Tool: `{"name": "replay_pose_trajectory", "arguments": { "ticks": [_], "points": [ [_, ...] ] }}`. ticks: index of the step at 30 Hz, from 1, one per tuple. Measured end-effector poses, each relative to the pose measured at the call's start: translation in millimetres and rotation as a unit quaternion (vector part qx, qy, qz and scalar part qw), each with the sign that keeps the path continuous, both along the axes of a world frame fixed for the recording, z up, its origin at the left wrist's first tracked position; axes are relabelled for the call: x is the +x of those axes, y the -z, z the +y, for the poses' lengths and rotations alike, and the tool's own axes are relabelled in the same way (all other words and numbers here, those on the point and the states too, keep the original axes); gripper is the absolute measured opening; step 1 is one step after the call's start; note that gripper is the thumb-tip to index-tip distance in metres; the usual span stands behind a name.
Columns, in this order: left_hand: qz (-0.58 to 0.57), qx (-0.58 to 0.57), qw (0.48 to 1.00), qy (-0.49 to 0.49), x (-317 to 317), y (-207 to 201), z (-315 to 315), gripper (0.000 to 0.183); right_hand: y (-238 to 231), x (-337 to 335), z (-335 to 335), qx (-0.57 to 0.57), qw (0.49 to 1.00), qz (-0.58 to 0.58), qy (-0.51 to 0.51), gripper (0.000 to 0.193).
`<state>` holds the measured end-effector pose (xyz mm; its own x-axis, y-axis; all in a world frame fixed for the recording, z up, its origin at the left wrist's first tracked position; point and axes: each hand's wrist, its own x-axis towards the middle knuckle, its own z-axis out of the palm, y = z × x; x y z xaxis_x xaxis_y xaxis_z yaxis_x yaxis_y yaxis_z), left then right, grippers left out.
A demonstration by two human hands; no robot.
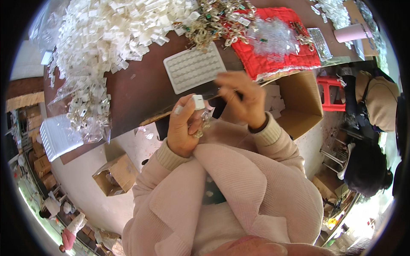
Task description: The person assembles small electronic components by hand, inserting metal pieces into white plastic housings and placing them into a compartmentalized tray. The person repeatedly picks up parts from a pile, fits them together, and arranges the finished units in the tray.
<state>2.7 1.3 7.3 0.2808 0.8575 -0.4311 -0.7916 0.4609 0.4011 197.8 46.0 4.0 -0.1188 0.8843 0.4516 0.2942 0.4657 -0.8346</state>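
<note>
My left hand (181, 128) is closed around a small white square piece (198, 102), which pokes up past the thumb. Below it, shiny clear-looking bits (206, 117) hang by the fingers; I cannot make out whether they are a bag or a chain. Just to the right, my right hand (243, 96) hovers apart with bent fingers, smeared by motion, so anything between them is hidden. Beyond both hands a pale tray (194, 68) with rows of hollows lies on the dark table (141, 91).
A heap of small white pieces (115, 32) covers the far left. Tangled chain-like jewelry (213, 21) borders a red cloth (260, 55) with clear bags (273, 38). An open carton (305, 106) sits right, near a red stool (331, 94). Another carton (121, 173) stands on the floor.
</note>
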Motion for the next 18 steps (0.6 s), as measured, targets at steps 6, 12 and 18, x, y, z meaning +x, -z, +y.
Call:
{"name": "replay_pose_trajectory", "arguments": {
  "ticks": [6, 12, 18],
  "points": [
    [0.04, -0.026, 0.998, -0.032, -0.4, 5.4, 3.5, 0.019, 10.8, 80.4, 31.2, 0.057, 0.921, -0.242, 0.299, 0.013],
    [0.031, -0.001, 0.999, -0.016, -3.1, 5.3, 2.2, 0.02, 22.7, 96.4, 37.4, 0.066, 0.895, -0.339, 0.281, 0.005],
    [0.0, 0.03, 0.999, -0.03, -7.0, 9.2, 2.6, 0.023, 20.6, 94.0, 41.3, 0.049, 0.909, -0.337, 0.241, 0.016]
  ]
}}
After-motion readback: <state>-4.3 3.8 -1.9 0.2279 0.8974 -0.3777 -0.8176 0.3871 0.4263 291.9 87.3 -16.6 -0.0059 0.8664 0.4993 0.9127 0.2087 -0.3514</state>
